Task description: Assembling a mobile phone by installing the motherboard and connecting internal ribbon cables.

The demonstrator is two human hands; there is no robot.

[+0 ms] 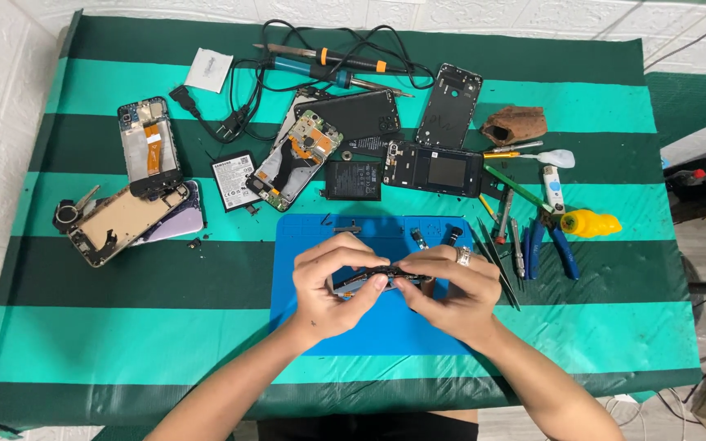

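Both hands, left hand (332, 286) and right hand (451, 290), gripped one dark phone part (382, 276) above the blue mat (386, 327). Two black batteries (234, 181) lay on the bench (124, 327), one white-labelled; one white packet (208, 69) lay upper left.

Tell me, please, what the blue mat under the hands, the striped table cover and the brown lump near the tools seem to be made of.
Blue mat: probably silicone or rubber; matte, with moulded compartments along its far edge.
Striped table cover: looks like woven cloth or plastic sheet; it shows creases and a slight sheen, so I cannot tell which.
Brown lump: perhaps a worn sponge or rag; rough, crumpled, dull surface.
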